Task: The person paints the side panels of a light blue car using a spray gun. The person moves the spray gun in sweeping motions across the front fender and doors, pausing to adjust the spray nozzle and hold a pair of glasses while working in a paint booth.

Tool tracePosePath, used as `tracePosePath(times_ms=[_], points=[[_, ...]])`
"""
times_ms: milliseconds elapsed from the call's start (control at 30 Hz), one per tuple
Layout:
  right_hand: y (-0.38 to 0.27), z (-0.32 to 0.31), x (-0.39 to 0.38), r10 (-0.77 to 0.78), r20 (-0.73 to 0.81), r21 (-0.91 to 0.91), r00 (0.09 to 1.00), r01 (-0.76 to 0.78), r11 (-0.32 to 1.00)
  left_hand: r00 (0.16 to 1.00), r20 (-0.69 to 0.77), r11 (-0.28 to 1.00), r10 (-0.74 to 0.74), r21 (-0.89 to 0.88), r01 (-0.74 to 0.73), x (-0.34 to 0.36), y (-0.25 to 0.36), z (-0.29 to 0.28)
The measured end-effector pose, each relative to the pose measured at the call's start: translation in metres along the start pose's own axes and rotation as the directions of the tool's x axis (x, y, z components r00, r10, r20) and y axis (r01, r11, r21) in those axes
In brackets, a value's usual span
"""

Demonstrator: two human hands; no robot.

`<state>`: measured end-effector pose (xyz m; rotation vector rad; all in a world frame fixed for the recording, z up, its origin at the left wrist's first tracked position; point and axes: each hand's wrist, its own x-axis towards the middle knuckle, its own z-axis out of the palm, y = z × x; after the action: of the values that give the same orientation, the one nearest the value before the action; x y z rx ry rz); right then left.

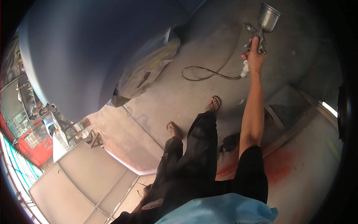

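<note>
The right hand (255, 56) grips a metal spray gun (265, 27) by its handle, the cup rising just beyond the fingers. A hose (229, 77) loops over the concrete floor (197, 93) to the hand's left. Farther left stands a large blue-grey curved panel (82, 56), paper sheeting (145, 71) along its edge. The left hand (146, 192) is near the hip; I cannot tell its grip.

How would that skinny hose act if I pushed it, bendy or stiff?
The hose is probably bendy, since it curves into a loop. It may be springy rather than limp, because the curve looks smooth, without sharp kinks. Pushing it might tug the spray gun, since it leads toward the right hand gripping that gun.
</note>
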<state>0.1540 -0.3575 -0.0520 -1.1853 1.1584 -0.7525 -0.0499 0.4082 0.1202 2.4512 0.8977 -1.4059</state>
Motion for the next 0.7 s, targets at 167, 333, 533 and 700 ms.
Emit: tracePosePath(times_ms=[167,333,533,700], points=[[0.032,0.003,-0.128,0.01,0.33,0.125,0.944,-0.054,0.991,0.994,-0.001,0.993,0.112,0.044,-0.112,0.027,-0.022,-0.01],[0.035,0.022,-0.273,-0.434,0.636,0.201,0.638,0.406,0.891,0.989,0.032,0.989,0.148,-0.002,-0.148,0.034,-0.015,-0.03],[0.054,0.038,-0.352,-0.241,0.873,0.198,0.425,0.143,0.97,0.986,0.018,0.981,0.163,0.107,-0.164,0.058,-0.055,-0.049],[0.082,0.034,-0.311,-0.14,0.821,0.214,0.554,-0.072,0.974,0.982,0.031,0.974,0.187,0.124,-0.189,0.044,-0.057,-0.039]])
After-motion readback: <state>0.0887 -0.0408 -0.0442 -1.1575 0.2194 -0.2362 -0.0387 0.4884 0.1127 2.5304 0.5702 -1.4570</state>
